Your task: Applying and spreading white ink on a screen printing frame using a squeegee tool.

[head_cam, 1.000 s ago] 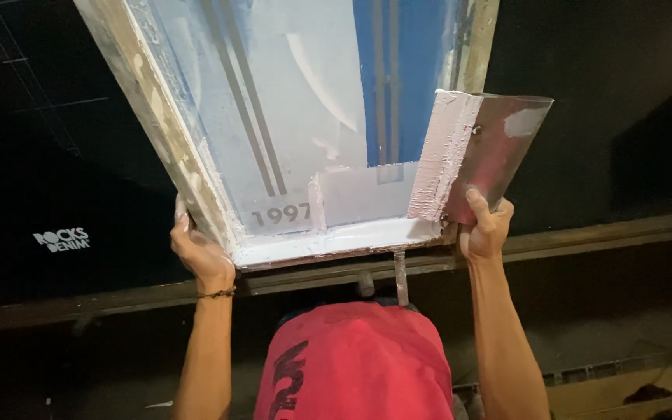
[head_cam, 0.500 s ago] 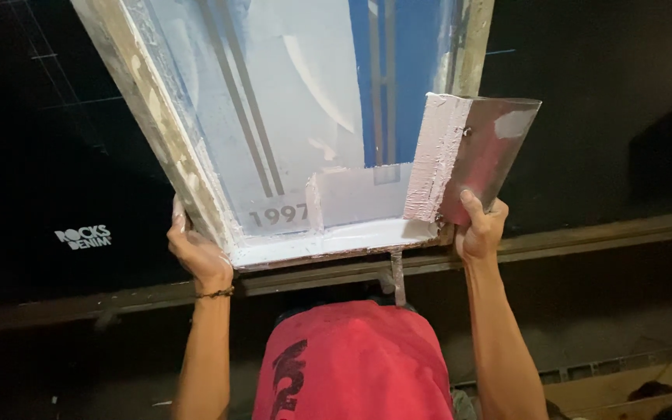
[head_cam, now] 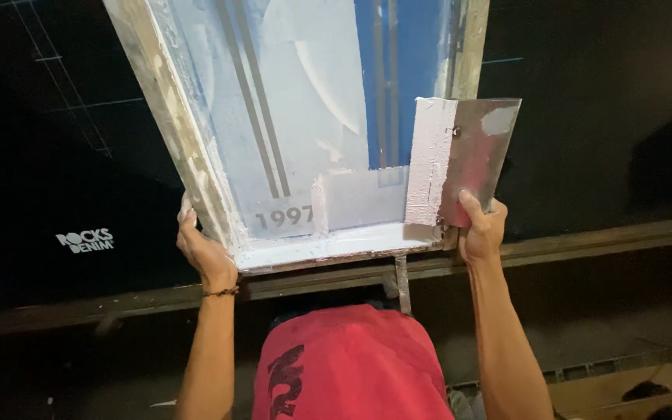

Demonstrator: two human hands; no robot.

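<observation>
A wooden-framed printing screen [head_cam: 196, 148] is being held at its near end, with its mesh [head_cam: 305, 109] coated pale blue and streaked with white ink. The left hand [head_cam: 205, 253] is being kept closed on the frame's near left corner, the fingers wrapped over the outer edge and the thumb lying up along the wood; a thin dark bracelet [head_cam: 221, 292] is being worn at that wrist. The left forearm is being stretched up to the frame from below, nearly straight. At the frame's near right corner, a flat squeegee [head_cam: 464, 159] with a white-inked edge is being gripped by the right hand [head_cam: 482, 232], the thumb pressed on its metal face and the fingers hidden behind it. The squeegee is being held upright against the frame's right rail, its inked edge turned toward the mesh. The right forearm is being extended upward too, angled slightly inward. Below the frame's near edge, between the two forearms, a red cloth [head_cam: 351, 365] with a dark print is being seen. Under the frame, a dark tabletop [head_cam: 56, 155] is being covered by black fabric, bordered by a wooden rail [head_cam: 585, 245].
</observation>
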